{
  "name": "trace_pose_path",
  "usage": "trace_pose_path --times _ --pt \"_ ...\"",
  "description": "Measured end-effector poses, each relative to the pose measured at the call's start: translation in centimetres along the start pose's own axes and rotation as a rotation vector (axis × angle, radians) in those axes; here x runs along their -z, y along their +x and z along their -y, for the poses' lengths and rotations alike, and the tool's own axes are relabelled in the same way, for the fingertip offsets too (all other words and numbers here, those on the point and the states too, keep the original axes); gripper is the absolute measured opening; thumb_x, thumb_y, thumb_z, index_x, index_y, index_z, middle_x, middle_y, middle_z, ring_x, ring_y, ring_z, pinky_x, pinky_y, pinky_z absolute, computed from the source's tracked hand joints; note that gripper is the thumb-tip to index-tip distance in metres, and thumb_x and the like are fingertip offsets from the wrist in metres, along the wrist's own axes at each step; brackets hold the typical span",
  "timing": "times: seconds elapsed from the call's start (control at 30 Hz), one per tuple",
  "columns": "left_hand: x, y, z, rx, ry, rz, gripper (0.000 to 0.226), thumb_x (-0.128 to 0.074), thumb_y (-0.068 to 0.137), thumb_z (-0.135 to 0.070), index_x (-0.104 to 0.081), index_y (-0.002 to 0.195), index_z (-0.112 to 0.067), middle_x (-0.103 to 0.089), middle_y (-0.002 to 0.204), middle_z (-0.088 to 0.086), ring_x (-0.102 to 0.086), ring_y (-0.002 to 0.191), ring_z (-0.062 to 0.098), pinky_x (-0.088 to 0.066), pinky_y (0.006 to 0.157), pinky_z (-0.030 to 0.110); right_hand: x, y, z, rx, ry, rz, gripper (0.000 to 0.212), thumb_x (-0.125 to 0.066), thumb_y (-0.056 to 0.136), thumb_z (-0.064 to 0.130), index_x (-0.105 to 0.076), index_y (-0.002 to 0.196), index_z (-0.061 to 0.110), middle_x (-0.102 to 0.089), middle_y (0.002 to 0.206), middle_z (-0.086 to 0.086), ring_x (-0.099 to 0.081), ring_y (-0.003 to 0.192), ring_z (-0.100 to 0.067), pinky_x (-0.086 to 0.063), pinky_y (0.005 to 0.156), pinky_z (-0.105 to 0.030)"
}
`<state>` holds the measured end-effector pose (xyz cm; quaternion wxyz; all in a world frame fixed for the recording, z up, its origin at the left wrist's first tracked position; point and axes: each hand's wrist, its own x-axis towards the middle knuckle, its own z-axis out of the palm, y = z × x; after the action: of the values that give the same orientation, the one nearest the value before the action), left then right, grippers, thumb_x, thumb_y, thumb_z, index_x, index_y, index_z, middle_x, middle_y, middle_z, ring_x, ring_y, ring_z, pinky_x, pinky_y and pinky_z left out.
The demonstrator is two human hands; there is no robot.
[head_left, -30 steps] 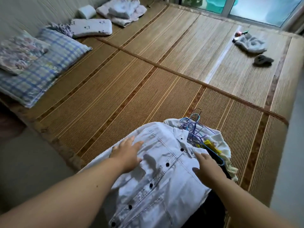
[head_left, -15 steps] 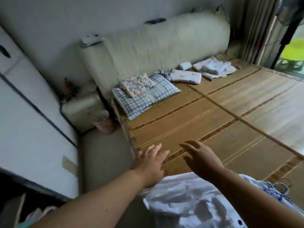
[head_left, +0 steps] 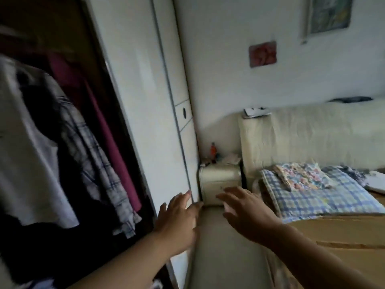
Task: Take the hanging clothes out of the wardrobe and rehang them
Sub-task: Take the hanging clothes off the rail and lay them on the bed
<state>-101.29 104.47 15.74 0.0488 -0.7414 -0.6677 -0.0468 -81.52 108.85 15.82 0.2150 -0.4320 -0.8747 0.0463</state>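
Note:
The open wardrobe fills the left of the view, its white sliding door pushed right. Inside hang a white garment, a plaid shirt and a maroon garment; dark clothes lie below them. My left hand is held out with fingers spread in front of the door's lower edge, holding nothing. My right hand reaches forward beside it over the floor, fingers straight and empty. The pile of clothes on the bed is out of view.
A cream bedside cabinet with small items on top stands between the wardrobe and the padded headboard. A checked pillow with a floral one on it lies on the bed's mat. A narrow strip of floor runs between bed and wardrobe.
The view has swung left from the bed to the wardrobe. Both hands lifted off the white shirt on the pile and now hover empty near the wardrobe door.

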Motion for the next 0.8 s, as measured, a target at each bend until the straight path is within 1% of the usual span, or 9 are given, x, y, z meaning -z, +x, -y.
trace_pose_path --times 0.1,0.2,0.3,0.37,0.43,0.53,0.63,0.73,0.8 --pt "3.6 -0.4 5.6 0.146 0.022 -0.124 0.064 -0.051 0.089 -0.045 -0.021 0.145 -0.038 0.004 0.159 -0.005 0.002 0.146 0.021 -0.011 0.116 0.049 0.0 6.1 5.1 0.128 0.01 -0.051 0.054 -0.051 0.091 0.042 -0.031 0.141 0.044 -0.03 0.149 0.011 -0.033 0.135 -0.013 -0.03 0.111 -0.029" --pt "7.9 -0.6 10.9 0.275 0.064 -0.262 0.064 -0.05 0.088 -0.045 -0.022 0.144 -0.038 0.0 0.159 -0.004 0.001 0.146 0.021 -0.012 0.116 0.051 0.7 11.9 10.6 0.264 0.053 -0.12 0.054 -0.05 0.091 0.043 -0.029 0.141 0.044 -0.03 0.149 0.012 -0.035 0.134 -0.012 -0.031 0.109 -0.027" --pt "12.3 -0.3 16.0 0.374 0.127 -0.399 0.063 -0.051 0.087 -0.046 -0.024 0.143 -0.038 -0.007 0.158 -0.002 -0.006 0.145 0.021 -0.017 0.116 0.046 2.2 17.1 15.7 0.399 0.124 -0.181 0.054 -0.05 0.091 0.04 -0.031 0.141 0.042 -0.034 0.146 0.009 -0.037 0.133 -0.013 -0.033 0.109 -0.031" --pt "14.7 0.0 19.1 0.457 0.134 -0.469 0.065 -0.053 0.085 -0.048 -0.025 0.143 -0.038 -0.01 0.158 -0.002 -0.011 0.144 0.021 -0.022 0.114 0.045 3.1 20.3 18.4 0.461 0.16 -0.229 0.055 -0.051 0.09 0.038 -0.031 0.142 0.04 -0.035 0.145 0.01 -0.038 0.131 -0.012 -0.034 0.108 -0.03" --pt "16.9 0.3 21.6 0.52 0.147 -0.516 0.068 -0.053 0.085 -0.05 -0.022 0.145 -0.039 -0.009 0.158 -0.002 -0.012 0.144 0.022 -0.023 0.114 0.043 4.0 23.5 20.2 0.499 0.202 -0.259 0.056 -0.052 0.09 0.039 -0.03 0.142 0.04 -0.034 0.144 0.012 -0.039 0.129 -0.01 -0.036 0.106 -0.029" --pt "19.9 1.0 25.3 0.595 0.197 -0.61 0.073 -0.052 0.087 -0.049 -0.013 0.147 -0.041 0.001 0.159 -0.004 -0.009 0.145 0.02 -0.021 0.115 0.04 5.4 28.8 22.2 0.572 0.252 -0.3 0.057 -0.053 0.089 0.04 -0.032 0.142 0.039 -0.037 0.142 0.009 -0.043 0.126 -0.012 -0.039 0.104 -0.028" --pt "23.3 1.7 28.3 0.605 0.275 -0.674 0.075 -0.052 0.088 -0.047 -0.008 0.148 -0.042 0.008 0.159 -0.008 -0.005 0.145 0.017 -0.022 0.115 0.044 6.6 34.5 23.5 0.625 0.331 -0.329 0.057 -0.055 0.089 0.039 -0.034 0.142 0.035 -0.04 0.14 0.003 -0.048 0.121 -0.017 -0.041 0.101 -0.03" --pt "26.6 3.2 30.8 0.647 0.391 -0.718 0.071 -0.05 0.089 -0.046 -0.01 0.148 -0.042 0.007 0.159 -0.011 -0.006 0.145 0.015 -0.024 0.114 0.046 7.4 41.4 25.0 0.642 0.407 -0.32 0.059 -0.057 0.088 0.037 -0.034 0.142 0.032 -0.042 0.139 0.0 -0.048 0.123 -0.019 -0.037 0.102 -0.027" --pt "28.7 4.7 32.2 0.677 0.385 -0.765 0.066 -0.047 0.092 -0.043 -0.012 0.148 -0.041 0.003 0.159 -0.01 -0.008 0.145 0.016 -0.022 0.114 0.046 7.7 46.0 26.1 0.634 0.442 -0.293 0.061 -0.058 0.088 0.035 -0.034 0.143 0.026 -0.043 0.139 -0.003 -0.046 0.125 -0.021 -0.035 0.103 -0.026"
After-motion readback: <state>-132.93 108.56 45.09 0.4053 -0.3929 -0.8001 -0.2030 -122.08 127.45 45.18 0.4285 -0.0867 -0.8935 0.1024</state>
